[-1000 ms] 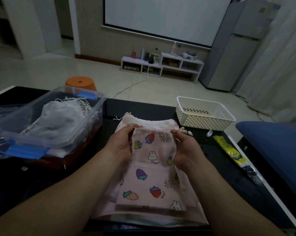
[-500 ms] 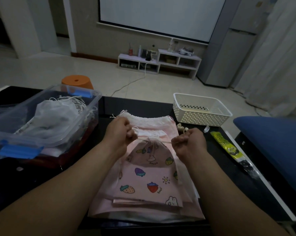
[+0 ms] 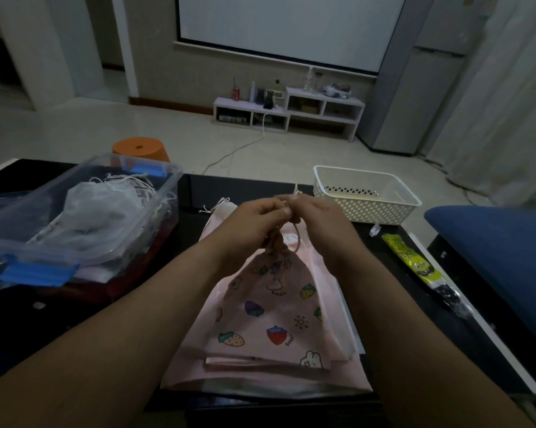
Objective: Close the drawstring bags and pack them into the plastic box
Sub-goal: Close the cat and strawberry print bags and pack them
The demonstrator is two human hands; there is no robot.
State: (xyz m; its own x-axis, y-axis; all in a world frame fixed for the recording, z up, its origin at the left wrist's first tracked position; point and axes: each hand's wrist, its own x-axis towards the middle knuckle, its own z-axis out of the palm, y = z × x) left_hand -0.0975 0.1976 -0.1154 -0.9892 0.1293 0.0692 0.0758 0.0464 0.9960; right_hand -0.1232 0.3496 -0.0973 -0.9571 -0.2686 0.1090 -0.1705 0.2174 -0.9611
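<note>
Dark counter (image 3: 199,193) across the frame, carrying everything. Clear box (image 3: 84,223) at left, lid off, already part-filled with pale bags and loose cords. White basket (image 3: 365,196) at far right, well apart from the box. Stack of pink bags (image 3: 341,319) at centre, lying flat between the forearms.

Top of that stack: 1 printed bag (image 3: 270,310), strawberries and rabbits, neck gathered to a tight pucker, body still resting on the stack. Neck lifted just off it. Above the neck, cord (image 3: 296,236) looping out to the right.

Left hand (image 3: 251,223) and right hand (image 3: 325,223) touching at the fingertips over the neck, each grip pinched closed on cord. Cord ends poking up between them.

Step in hand, by the look of it: cinching or knotting this bag. Best done by holding the puckered neck steady with 1 hand, drawing cord evenly so the gather stays centred, then snugging without yanking the thin fabric. After that, a short carry left into the box, laid flat on the bags there, cords tucked inside the rim.
</note>
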